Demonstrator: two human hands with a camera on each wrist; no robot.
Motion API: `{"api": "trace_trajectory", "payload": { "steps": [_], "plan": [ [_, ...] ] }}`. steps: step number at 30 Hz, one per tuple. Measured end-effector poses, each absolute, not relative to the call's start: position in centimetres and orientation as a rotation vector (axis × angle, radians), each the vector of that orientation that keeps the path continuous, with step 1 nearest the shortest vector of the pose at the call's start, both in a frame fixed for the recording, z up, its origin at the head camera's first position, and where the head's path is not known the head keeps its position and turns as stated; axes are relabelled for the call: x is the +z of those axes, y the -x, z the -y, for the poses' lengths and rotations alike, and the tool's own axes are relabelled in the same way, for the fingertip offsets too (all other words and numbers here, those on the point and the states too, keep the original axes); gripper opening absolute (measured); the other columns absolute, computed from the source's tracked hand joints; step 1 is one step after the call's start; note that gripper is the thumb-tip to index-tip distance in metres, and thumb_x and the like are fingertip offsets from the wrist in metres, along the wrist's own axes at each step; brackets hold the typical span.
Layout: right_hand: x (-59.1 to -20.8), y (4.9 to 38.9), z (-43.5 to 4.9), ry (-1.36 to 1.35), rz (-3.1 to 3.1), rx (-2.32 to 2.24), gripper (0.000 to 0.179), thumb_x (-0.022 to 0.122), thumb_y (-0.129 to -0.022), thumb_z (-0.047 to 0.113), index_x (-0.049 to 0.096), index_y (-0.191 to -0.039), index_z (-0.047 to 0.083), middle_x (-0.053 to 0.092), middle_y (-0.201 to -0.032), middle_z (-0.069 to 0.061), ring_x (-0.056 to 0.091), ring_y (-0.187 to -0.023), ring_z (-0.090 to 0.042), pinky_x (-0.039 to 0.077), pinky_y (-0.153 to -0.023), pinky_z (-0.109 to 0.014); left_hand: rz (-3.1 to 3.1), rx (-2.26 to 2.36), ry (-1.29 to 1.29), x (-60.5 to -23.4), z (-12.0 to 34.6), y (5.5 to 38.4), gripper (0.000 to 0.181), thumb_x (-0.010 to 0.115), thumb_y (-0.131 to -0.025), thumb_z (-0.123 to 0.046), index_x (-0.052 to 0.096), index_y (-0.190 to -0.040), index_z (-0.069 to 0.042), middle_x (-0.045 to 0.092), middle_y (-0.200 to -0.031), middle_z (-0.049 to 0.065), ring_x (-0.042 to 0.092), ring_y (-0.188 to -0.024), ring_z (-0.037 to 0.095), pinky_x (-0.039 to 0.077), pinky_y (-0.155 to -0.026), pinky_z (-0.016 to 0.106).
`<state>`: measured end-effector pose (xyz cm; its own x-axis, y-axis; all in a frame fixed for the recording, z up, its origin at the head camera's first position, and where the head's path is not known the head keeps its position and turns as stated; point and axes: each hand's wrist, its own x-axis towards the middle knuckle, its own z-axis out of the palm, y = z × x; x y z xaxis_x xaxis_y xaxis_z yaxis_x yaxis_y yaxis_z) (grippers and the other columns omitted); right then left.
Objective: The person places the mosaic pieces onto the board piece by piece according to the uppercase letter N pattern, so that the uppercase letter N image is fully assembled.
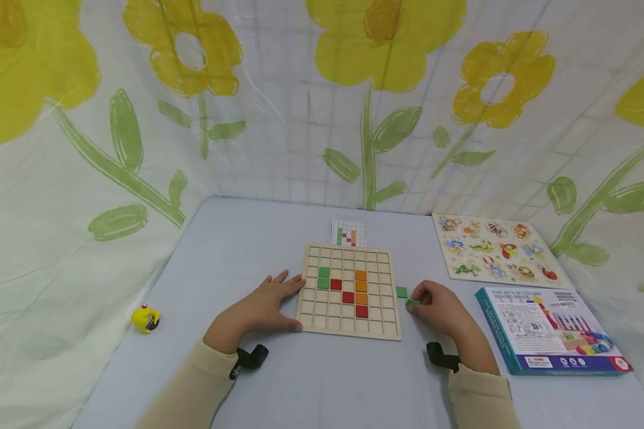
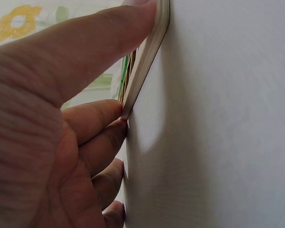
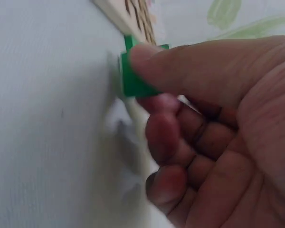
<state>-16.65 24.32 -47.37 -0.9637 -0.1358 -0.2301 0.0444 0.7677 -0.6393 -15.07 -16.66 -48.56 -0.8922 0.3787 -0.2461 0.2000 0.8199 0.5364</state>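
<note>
A wooden grid board (image 1: 322,325) lies in the middle of the table, with green, red and orange square tiles set in some of its cells. At its left edge rests my left hand (image 1: 265,305), fingers spread, with thumb and fingertips touching the rim. Just right of the board, my right hand (image 1: 439,307) pinches a green tile (image 3: 135,78) between thumb and fingers. A second green tile (image 1: 402,292) lies on the table by the board's right edge. Behind the board stands a small pattern card (image 1: 358,228) showing a grid with coloured squares.
A puzzle board with insect pictures (image 1: 480,245) lies at the back right. In front of it is a blue-edged toy box (image 1: 555,330), close to my right forearm. A small yellow toy (image 1: 145,319) sits near the table's left edge. A flowered curtain (image 1: 279,143) hangs behind.
</note>
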Motion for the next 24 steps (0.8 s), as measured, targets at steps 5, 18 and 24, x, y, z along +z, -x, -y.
{"api": "trace_trajectory", "payload": {
  "steps": [5, 18, 24],
  "plan": [
    [-46.6, 16.7, -21.5, 0.146, -2.722, -1.172, 0.017, 0.079, -0.1, 0.015, 0.068, -0.112, 0.009, 0.068, -0.098, -0.006, 0.062, -0.09, -0.021, 0.051, -0.074, -0.033, -2.651, 0.735, -0.433, -48.4, 16.7, 14.9, 0.102, 0.096, -0.083, -0.039, 0.043, -0.169, -0.019, 0.036, -0.178, -0.002, 0.013, -0.172, 0.03, 0.011, -0.14, 0.056],
    [-46.4, 17.9, -9.3, 0.439, -2.724, -1.149, 0.006, 0.077, -0.103, 0.014, 0.075, -0.108, 0.017, 0.076, -0.1, 0.003, 0.066, -0.089, -0.014, 0.058, -0.081, -0.037, -2.648, 0.746, -0.469, -48.6, 17.1, 15.0, 0.102, 0.094, -0.085, -0.041, 0.042, -0.17, -0.02, 0.034, -0.179, -0.005, 0.013, -0.172, 0.028, 0.01, -0.14, 0.055],
    [-47.2, 18.2, -7.0, 0.546, -2.752, -1.034, 0.005, 0.075, -0.104, 0.012, 0.077, -0.106, 0.016, 0.075, -0.098, 0.002, 0.065, -0.088, -0.014, 0.06, -0.083, -0.038, -2.645, 0.748, -0.487, -48.1, 17.1, 14.9, 0.102, 0.095, -0.085, -0.04, 0.042, -0.17, -0.019, 0.033, -0.179, -0.004, 0.014, -0.172, 0.03, 0.011, -0.14, 0.057]
  ]
}}
